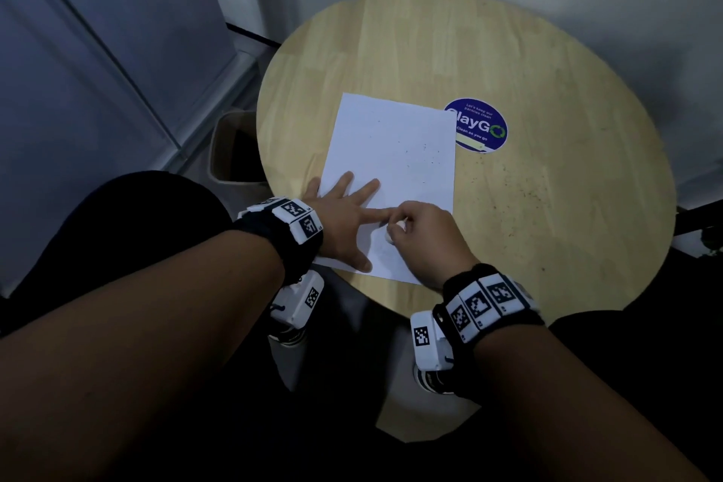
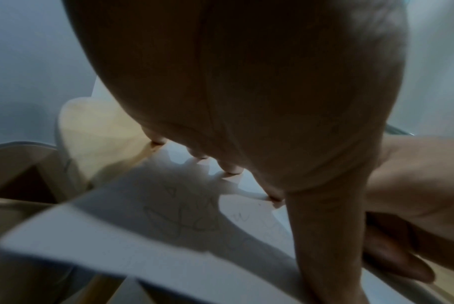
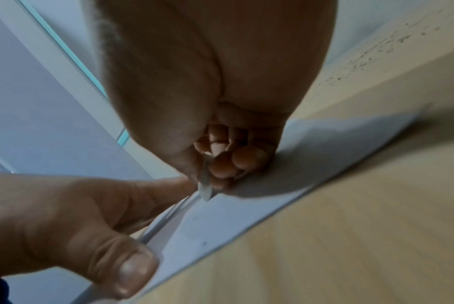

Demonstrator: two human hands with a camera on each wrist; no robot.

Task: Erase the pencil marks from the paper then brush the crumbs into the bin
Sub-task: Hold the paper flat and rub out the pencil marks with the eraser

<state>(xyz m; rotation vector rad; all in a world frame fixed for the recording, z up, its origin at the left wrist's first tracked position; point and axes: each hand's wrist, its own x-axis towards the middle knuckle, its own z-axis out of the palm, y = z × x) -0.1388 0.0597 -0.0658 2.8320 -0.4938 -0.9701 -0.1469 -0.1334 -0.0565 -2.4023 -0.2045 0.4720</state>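
Paper lies lengthwise away, pinned by left hand.

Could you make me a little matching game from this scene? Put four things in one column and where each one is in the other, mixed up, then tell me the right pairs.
Things:
1. paper
2. eraser
3. bin
4. blue round sticker

Places:
A. on the floor, beside the table's left edge
B. pinched in the right hand
C. stuck to the tabletop, just right of the sheet's far corner
D. lying flat on the table, pressed down by the left hand

Pairs: 1-D, 2-B, 3-A, 4-C
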